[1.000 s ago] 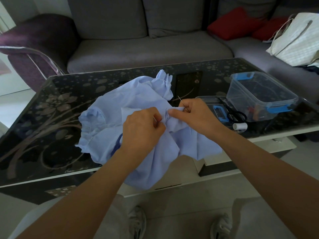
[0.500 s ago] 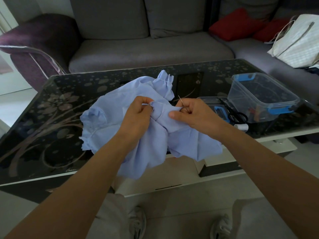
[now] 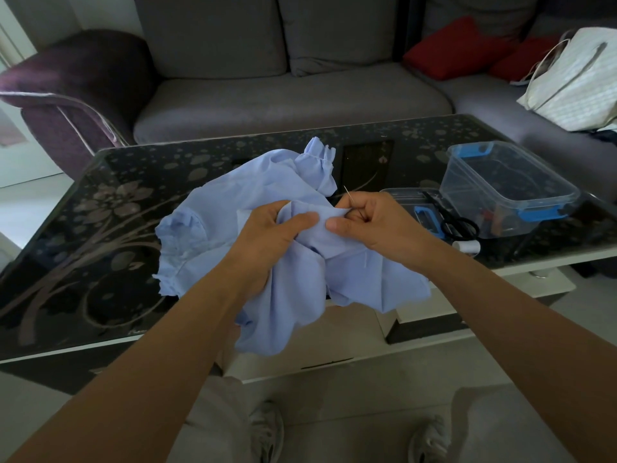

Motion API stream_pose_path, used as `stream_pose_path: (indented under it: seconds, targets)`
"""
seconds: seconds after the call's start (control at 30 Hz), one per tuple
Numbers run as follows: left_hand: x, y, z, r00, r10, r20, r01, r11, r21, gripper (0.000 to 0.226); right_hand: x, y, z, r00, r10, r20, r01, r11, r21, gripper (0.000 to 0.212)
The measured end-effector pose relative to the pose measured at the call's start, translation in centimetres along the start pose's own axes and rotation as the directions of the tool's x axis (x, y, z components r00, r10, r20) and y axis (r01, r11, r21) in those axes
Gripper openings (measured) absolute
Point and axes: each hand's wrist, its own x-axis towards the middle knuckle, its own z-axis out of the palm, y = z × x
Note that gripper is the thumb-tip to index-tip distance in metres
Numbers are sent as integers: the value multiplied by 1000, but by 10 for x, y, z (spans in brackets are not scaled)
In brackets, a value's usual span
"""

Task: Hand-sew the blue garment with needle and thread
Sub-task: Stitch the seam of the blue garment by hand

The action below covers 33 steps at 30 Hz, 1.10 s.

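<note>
The light blue garment lies bunched on the dark glass table and hangs over its near edge. My left hand grips a fold of the cloth, thumb on top. Just to its right, my right hand pinches the same fold between thumb and fingers. A thin needle sticks up from the fingers of that hand. The thread is too fine to make out.
A clear plastic box with blue clips stands at the table's right, with its lid, black scissors and a white thread spool in front. A grey sofa with red cushions and a white bag lie beyond. My shoes show below.
My left hand shifted its hold along the cloth and raised the fold, so more of the garment now hangs off the table edge. My right hand stayed nearly in place with the needle.
</note>
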Motion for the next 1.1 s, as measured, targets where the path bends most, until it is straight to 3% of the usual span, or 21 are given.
stream_pose_path:
  seconds: [0.1, 0.33, 0.43, 0.57, 0.73, 0.87, 1.1]
  targets:
    - [2, -3, -1, 999, 30, -13, -30, 999, 17, 69, 1, 0, 1, 1000, -9, -23, 9, 1000, -8, 24]
    - [6, -7, 1, 998, 58, -6, -56, 990, 127, 38, 1, 3, 0, 999, 3, -44, -5, 999, -35, 19]
    - [6, -8, 2, 998, 69, -6, -68, 994, 84, 18, 0, 2, -1, 999, 1, -49, -3, 999, -40, 20]
    - [5, -7, 3, 996, 82, -31, -79, 992, 99, 36, -1, 1, -1, 999, 28, -43, -30, 999, -40, 24]
    - [6, -6, 3, 994, 91, -53, -87, 993, 83, 38, -5, -7, -4, 996, 67, -59, -69, 997, -38, 14]
    - [5, -4, 3, 995, 77, -56, -73, 994, 80, 49, -7, -7, -9, 987, 129, -97, -118, 987, 111, 27]
    - [6, -4, 4, 995, 65, -70, -63, 997, 39, 37, -17, -3, -9, 998, -60, 0, 60, 998, 5, 25]
